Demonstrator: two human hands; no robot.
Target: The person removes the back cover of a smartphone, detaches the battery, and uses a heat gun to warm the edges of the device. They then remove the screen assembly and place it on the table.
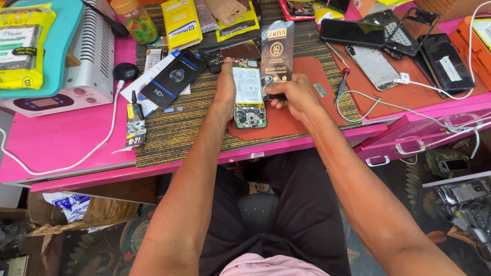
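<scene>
Both forearms extended forward from lap, converging near centre of worktop's front edge. Left hand (225,94) laid edge-on, fingers stretched straight away from body, thumb hidden. Right hand (295,97) turned inward, fingers curled closed in grip, knuckles raised, wrist bent slightly left. Hands kept just apart.

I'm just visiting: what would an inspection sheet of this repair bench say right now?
Surface: pink table with striped mat and red pad.
Job's things: opened phone, dark sachet.
Clutter: phones, yellow packets, jar, glue tube, heating machine.
Grips: left hand rests on the opened phone; right hand holds the dark sachet.
Cables: white cable, braided cable.
Surroundings: open drawer, patterned floor.
</scene>
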